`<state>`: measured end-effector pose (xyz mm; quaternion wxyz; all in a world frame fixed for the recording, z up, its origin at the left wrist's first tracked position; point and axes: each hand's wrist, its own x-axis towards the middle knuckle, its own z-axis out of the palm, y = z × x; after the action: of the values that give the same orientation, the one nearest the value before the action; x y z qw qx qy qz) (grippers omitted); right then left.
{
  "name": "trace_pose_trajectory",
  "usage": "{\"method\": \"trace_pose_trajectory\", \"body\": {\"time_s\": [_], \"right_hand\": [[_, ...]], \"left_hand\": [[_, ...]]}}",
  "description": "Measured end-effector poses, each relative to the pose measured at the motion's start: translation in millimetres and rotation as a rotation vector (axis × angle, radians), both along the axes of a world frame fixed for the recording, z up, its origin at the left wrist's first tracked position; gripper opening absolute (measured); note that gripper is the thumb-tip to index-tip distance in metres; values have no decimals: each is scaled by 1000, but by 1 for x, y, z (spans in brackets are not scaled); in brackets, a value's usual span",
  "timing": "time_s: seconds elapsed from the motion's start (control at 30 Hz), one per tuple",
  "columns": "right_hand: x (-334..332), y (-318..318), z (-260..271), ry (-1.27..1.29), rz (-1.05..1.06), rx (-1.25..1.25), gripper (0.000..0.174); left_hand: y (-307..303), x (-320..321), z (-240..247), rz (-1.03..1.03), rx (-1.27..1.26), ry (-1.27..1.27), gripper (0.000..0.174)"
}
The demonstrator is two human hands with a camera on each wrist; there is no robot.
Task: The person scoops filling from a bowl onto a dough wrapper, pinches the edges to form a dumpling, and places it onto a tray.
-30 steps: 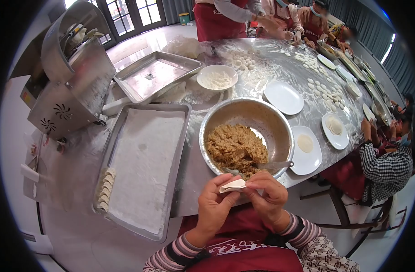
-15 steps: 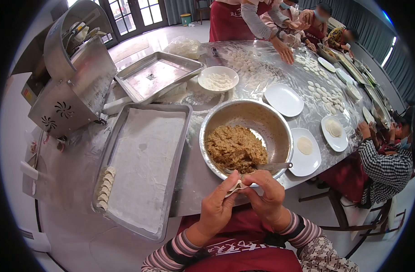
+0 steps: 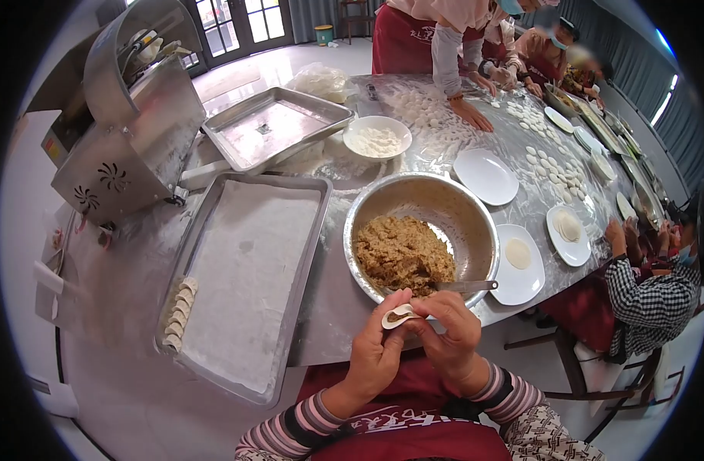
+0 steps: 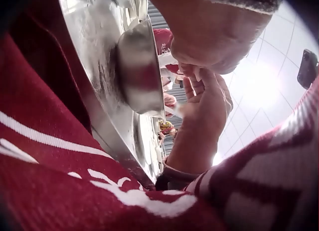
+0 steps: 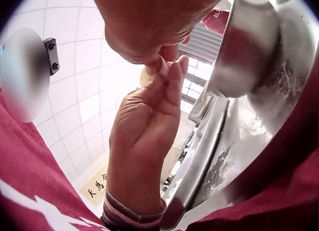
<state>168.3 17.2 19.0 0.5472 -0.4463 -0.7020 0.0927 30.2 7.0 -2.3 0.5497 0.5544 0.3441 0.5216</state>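
Note:
In the head view, a half-folded dumpling [image 3: 399, 316] is held just in front of the steel bowl's near rim. Brown filling shows in its gaping middle. My left hand [image 3: 376, 349] grips its left end between thumb and fingers. At the opposite end, my right hand [image 3: 449, 332] pinches the wrapper's edge. The bowl [image 3: 478, 223] holds a mound of brown filling [image 3: 402, 250], with a metal utensil handle [image 3: 468, 286] lying across its right rim. Both wrist views show the hands meeting at the fingertips, the dumpling mostly hidden.
Left of the bowl lies a floured tray [image 3: 240, 269] with a row of finished dumplings [image 3: 181, 313]. A plate [image 3: 521, 286] on the right carries one wrapper [image 3: 518, 253]. Behind are a flour bowl [image 3: 377, 138], an empty-looking plate [image 3: 486, 177], and people working around the table.
The dumpling has turned in my fingers from its smooth white side to its gaping, filled side. Across the table, a standing person has leaned in and set a hand on the floured surface.

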Motion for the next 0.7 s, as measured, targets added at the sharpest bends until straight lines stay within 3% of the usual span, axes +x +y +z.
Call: {"method": "trace_pose_trajectory", "body": {"time_s": [0.3, 0.37, 0.6, 0.67, 0.7], "right_hand": [[9, 9, 7, -101, 149, 138, 26], [6, 6, 9, -73, 131, 115, 26], [12, 7, 12, -126, 169, 138, 22], [11, 8, 7, -112, 144, 147, 22], [9, 9, 6, -94, 119, 152, 22]], "left_hand": [[8, -14, 8, -48, 187, 234, 50], [12, -18, 11, -140, 212, 238, 63], [17, -22, 11, -278, 262, 319, 60], [7, -8, 8, -202, -54, -41, 55], [2, -2, 5, -198, -48, -42, 55]]}}
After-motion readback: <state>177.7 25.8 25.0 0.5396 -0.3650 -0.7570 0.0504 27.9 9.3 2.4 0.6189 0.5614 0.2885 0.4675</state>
